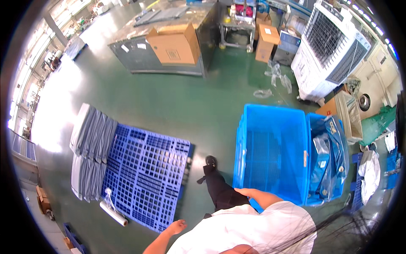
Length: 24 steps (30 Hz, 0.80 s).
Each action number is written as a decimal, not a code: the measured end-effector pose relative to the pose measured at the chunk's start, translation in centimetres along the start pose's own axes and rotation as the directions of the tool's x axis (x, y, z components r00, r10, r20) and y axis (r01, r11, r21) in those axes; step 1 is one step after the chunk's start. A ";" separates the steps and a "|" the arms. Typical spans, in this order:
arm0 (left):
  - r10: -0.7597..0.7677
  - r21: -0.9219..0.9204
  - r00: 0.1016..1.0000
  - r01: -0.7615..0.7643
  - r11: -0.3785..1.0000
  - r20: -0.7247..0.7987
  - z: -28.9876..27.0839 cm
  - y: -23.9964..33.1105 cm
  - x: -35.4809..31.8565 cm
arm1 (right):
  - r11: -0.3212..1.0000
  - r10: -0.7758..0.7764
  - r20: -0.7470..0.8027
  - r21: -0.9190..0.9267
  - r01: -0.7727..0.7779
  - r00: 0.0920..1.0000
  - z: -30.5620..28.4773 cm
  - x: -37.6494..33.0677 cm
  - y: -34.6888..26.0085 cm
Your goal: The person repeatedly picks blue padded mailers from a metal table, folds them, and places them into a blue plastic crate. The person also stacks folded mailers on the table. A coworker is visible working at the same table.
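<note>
My left hand (176,227) hangs beside the near right corner of a blue plastic pallet (146,169), holding nothing, its fingers loosely bent and a little apart. At the near left corner of a large blue crate (275,114) is my right hand (244,191). It overlaps the rim in the picture; its fingers are too small and hidden to show a grip. The crate's visible inside holds nothing. Against its right side stands another blue crate (311,127) with blue packages in clear plastic (323,165). Grey folded bundles (91,139) lie in two stacks along the pallet's left edge.
A roll of clear film (113,213) lies by the pallet's near left corner. Ahead stands a grey workbench (148,59) with an open cardboard box (175,46) at its front. A white air cooler (325,51) stands far right, with plastic scraps (277,74) on the green floor beside it.
</note>
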<state>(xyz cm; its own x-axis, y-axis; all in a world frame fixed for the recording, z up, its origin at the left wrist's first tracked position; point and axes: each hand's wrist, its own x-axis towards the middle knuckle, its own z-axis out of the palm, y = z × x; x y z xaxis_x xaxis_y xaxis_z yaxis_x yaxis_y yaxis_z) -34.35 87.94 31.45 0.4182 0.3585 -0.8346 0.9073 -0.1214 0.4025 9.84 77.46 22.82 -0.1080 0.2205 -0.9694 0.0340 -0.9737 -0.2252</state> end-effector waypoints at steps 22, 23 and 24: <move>0.696 0.202 0.699 -0.667 0.717 -0.165 -57.9 45.3 37.3 | 0.444 -0.858 -0.295 -0.838 0.317 0.420 -51.1 -14.7 -54.1; 0.656 0.048 0.717 -0.666 0.745 -0.233 -61.4 47.8 38.9 | 0.502 -0.859 -0.394 -0.774 0.386 0.326 -53.3 -13.0 -54.1; 0.553 -0.274 0.812 -0.583 0.765 -0.184 -65.0 50.4 41.5 | 0.577 -0.817 -0.498 -0.701 0.420 0.291 -55.1 -11.9 -54.1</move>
<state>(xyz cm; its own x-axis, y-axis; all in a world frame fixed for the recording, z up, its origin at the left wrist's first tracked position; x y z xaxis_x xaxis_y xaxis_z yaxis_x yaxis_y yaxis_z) 25.95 156.85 41.53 0.8340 0.3944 -0.3860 0.4382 -0.0481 0.8976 64.05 130.64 41.15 0.4357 0.8881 -0.1463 0.6706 -0.4287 -0.6054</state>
